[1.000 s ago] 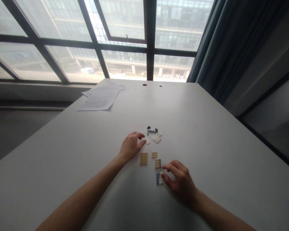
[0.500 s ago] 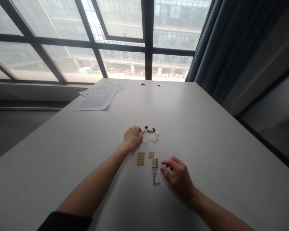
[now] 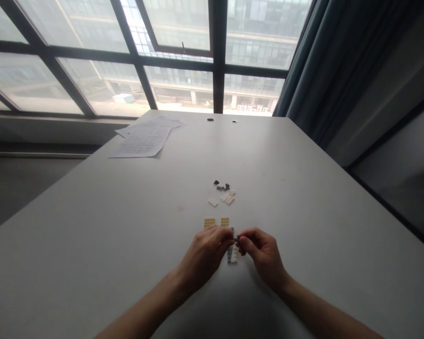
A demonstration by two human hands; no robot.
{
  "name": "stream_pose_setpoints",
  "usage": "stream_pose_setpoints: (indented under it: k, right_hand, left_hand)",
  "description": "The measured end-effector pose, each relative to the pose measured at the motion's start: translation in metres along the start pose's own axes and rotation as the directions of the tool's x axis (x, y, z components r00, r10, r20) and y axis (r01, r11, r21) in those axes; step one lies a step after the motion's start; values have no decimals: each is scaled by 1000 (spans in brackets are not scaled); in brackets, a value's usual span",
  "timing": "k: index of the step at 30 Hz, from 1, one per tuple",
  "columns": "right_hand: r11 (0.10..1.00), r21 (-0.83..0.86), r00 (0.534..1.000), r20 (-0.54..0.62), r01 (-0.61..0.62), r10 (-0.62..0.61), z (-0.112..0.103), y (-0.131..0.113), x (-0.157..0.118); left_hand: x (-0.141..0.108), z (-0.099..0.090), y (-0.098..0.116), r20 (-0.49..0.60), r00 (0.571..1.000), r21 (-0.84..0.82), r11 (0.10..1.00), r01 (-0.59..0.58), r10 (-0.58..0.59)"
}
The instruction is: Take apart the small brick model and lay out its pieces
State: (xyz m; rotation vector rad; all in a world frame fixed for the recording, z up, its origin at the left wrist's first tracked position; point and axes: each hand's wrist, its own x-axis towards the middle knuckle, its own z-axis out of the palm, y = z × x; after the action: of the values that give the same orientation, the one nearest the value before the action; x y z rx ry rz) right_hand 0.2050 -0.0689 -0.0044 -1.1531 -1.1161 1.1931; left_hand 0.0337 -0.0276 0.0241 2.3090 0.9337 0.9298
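Observation:
Both hands meet over the small building plates near the front middle of the white table. My left hand [image 3: 212, 247] is closed, its thumb and fingertips pinching a small grey piece [image 3: 235, 239]. On the other side of that piece, my right hand [image 3: 263, 254] is closed on it too. Under the fingertips lies a blue and white plate [image 3: 232, 255], partly covered. A larger tan plate [image 3: 209, 221] is half hidden behind my left hand, and a smaller tan plate [image 3: 224, 221] lies to its right.
Beyond the hands lie white pieces [image 3: 228, 197], a flat white piece [image 3: 213, 202] and small dark pieces [image 3: 222, 187]. Paper sheets [image 3: 141, 141] rest at the table's far left. The table [image 3: 304, 188] reaches to the windows; a curtain hangs at the right.
My left hand has come back from the dark and white pieces toward my right hand. My right hand has closed from a loose open shape, and a small grey piece now shows between them.

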Motion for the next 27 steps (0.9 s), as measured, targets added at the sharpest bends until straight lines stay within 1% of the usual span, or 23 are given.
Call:
stream_pose_setpoints:
  k: [3,6,8,10,13,16,20,24,27]
  right_hand:
    - [1000,4,1000,-4,-20,20,1,0,0]
    - [999,-21,999,-19,32,-32,1,-1,-1]
    - [995,-53,996,-30,87,-88,1,-2,-1]
    - [991,-68,993,-37,113,-116,1,-3,-1]
    - [995,-52,996,-35,80,-81,1,-3,-2]
    - [1000,22,1000,10,15,-15,2,-1,-3]
    - [995,95,997,76,-15,8,3,3,-5]
    - [990,129,994,102,-56,43,2,3,-5]
    - [983,160,990,120,-93,74,2,1,-5]
  left_hand:
    - [1,2,-4,-80,995,-72,996,51,-57]
    - [0,4,-5,-153,979,-164,980,112,-137]
    - [-1,5,-5,-160,974,-210,970,124,-159]
    - [-2,6,-5,-154,976,-233,965,119,-157]
    - [-2,6,-5,-170,974,-235,966,104,-147]
    - [-1,7,-5,-183,978,-217,974,59,-100]
    - [-3,7,-6,-191,981,-161,987,-13,-18]
    - [-5,5,-8,-123,988,-63,993,-103,94]
    - [-6,4,-9,-68,986,31,988,-153,155]
